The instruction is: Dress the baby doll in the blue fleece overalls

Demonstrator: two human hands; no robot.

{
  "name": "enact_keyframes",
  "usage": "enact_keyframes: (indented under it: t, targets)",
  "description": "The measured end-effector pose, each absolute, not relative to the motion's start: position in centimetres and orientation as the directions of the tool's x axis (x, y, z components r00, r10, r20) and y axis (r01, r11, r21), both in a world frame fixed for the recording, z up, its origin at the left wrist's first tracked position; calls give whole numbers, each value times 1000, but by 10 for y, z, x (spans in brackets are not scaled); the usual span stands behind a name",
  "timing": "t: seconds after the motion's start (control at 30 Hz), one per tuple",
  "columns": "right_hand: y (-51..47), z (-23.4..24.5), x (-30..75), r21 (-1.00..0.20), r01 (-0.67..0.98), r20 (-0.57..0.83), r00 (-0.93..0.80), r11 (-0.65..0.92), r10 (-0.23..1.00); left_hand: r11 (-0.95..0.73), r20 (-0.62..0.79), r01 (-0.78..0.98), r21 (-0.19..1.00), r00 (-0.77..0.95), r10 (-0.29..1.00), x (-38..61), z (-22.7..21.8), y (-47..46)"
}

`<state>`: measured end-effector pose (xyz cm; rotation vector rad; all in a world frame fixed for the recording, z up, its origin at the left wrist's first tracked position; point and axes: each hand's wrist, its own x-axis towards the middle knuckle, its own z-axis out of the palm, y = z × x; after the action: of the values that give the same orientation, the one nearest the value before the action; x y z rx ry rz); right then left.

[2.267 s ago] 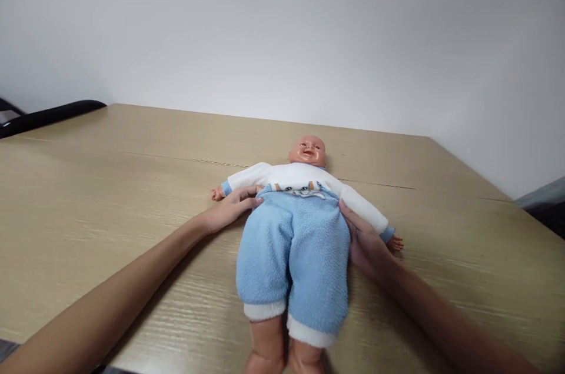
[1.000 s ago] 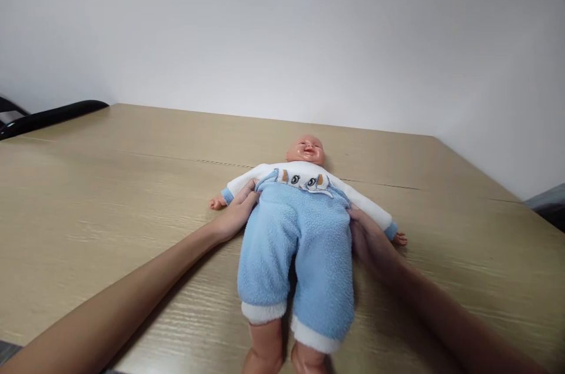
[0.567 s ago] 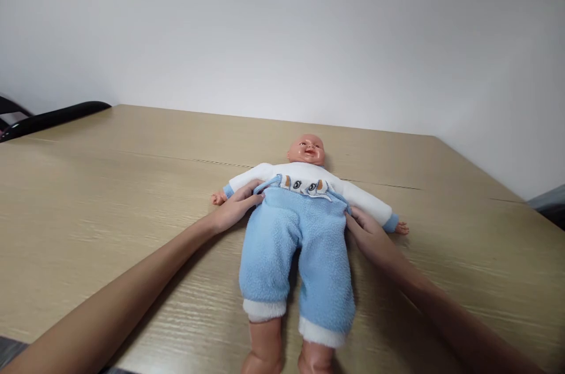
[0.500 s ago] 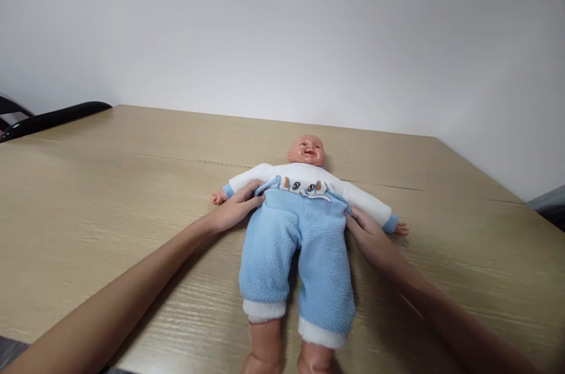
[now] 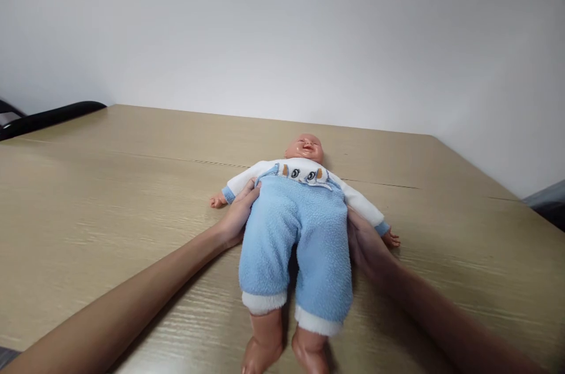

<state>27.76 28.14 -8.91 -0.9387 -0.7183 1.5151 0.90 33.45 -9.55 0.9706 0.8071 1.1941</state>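
Observation:
A baby doll lies on its back, head away from me, in a white long-sleeved top and light blue fleece pants with white cuffs. Embroidered eyes show on the front of its clothes. My left hand grips the doll's side at the waist, thumb on the blue fleece and some fingers tucked out of sight. On the opposite side my right hand holds the doll's hip, its fingers hidden under the body. The doll's middle looks slightly raised between both hands, and its bare feet point toward me.
The wooden table has a seam running across it behind the doll. A white partition rises along the far edge. At the left edge stands a black chair, and a dark object sits beyond the right edge.
Both hands have slid further around and under the doll's waist. Its hips have come up a little, the head has tipped back, and more of the feet shows.

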Motion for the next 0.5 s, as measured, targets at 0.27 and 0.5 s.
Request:
enact_keyframes:
  t: [0.27,0.5]
  targets:
    - [282,-81,277,-864,-482,-158,-22,-149,987,66,18,-449,891,179,984,12,-86,330]
    - [285,-82,279,-859,-493,-144,-19,-135,989,43,66,-378,925,270,961,8,-83,337]
